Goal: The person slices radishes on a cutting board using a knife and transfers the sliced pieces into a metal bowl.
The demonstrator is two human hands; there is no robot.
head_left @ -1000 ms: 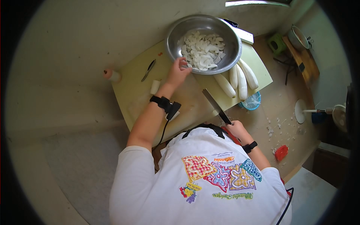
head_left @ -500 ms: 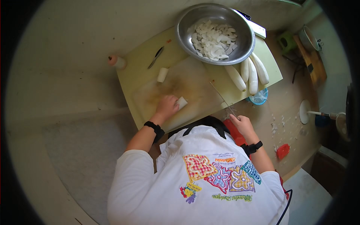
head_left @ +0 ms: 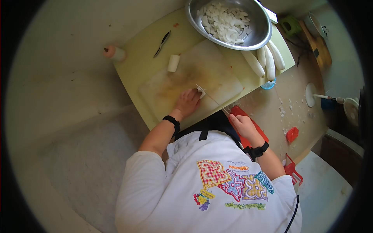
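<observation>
My left hand (head_left: pixel 189 101) is closed, fingers curled over a short piece of white peeled vegetable (head_left: pixel 201 92) on the stained cutting board (head_left: pixel 223 83). Only the far end of that piece shows past my fingertips. In my right hand (head_left: pixel 244 125) is the handle of a knife (head_left: pixel 213 99). Its thin blade lies across the piece, close to my left fingers; whether it has cut in I cannot tell. Farther up the board is another short white vegetable chunk (head_left: pixel 173 63).
A steel bowl (head_left: pixel 258 33) of white slices (head_left: pixel 225 23) stands at the table's far side. Beside it lie several long peeled white vegetables (head_left: pixel 269 58). A dark-handled tool (head_left: pixel 162 43) and a pink-topped bottle (head_left: pixel 115 53) are at left. A red stool (head_left: pixel 248 124) is below the table edge.
My right hand has brought the knife left, from the board's right side onto the piece under my left hand. The whole view has shifted, so bowl and table sit higher.
</observation>
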